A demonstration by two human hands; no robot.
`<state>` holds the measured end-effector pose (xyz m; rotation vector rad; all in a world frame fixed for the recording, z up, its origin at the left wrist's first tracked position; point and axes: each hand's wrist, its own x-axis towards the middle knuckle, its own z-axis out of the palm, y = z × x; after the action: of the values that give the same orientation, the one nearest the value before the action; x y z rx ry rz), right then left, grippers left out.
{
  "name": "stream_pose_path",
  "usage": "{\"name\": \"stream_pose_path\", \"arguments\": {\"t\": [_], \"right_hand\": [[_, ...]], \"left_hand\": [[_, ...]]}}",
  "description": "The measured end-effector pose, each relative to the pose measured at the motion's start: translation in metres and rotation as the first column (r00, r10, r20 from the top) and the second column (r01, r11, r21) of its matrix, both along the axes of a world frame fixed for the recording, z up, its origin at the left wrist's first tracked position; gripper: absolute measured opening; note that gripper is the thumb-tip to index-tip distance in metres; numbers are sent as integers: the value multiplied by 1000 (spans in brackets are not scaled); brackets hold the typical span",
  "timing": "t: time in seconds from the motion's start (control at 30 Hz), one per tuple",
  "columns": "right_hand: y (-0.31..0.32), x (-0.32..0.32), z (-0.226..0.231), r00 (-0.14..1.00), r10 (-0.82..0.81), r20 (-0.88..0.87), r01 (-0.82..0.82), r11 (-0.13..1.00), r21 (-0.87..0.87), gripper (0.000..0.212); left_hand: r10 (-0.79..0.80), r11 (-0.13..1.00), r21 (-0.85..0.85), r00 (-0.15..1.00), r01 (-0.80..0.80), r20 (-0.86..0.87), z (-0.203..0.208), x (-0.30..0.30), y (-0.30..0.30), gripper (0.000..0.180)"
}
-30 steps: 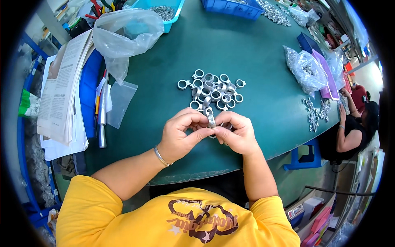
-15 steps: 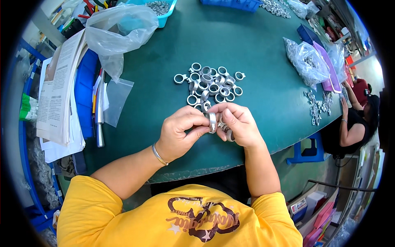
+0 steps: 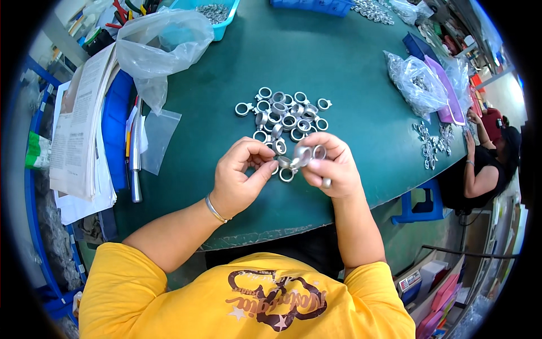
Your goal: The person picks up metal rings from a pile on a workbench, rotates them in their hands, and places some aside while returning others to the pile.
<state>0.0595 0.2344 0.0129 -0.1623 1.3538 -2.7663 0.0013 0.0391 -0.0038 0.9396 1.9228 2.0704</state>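
Observation:
My right hand is closed around several silvery metal rings, one of them blurred by motion near its fingertips. My left hand is curled with thumb and forefinger nearly together; whether something small sits between them cannot be made out. Just past its fingertips, a metal ring lies on the green table between my hands. Beyond them spreads a loose pile of metal rings, many with a small lug on the side.
At left are stacked papers, a blue tray, pens and a clear bag. A plastic bag lies before a turquoise bin. Rightward are a purple tray, metal parts, a blue stool and a seated person.
My hands have moved apart. The ring that was pinched between them is no longer at my left fingertips. My right hand has turned, showing more of the rings it holds.

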Motion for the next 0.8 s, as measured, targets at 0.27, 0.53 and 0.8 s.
{"name": "stream_pose_path", "arguments": {"t": [0.27,0.53,0.8], "right_hand": [[42,43,-8,994,-99,-48,66,886,-458,16],[99,209,-34,864,-423,273,472,870,-144,7],[115,275,-194,221,-458,861,518,803,295,26]], "left_hand": [[77,995,53,996,-79,38,2,-3,1,18],[97,994,44,992,-101,82,-2,-1,2,13],[102,995,16,993,-103,64,-4,1,4,14]]}}
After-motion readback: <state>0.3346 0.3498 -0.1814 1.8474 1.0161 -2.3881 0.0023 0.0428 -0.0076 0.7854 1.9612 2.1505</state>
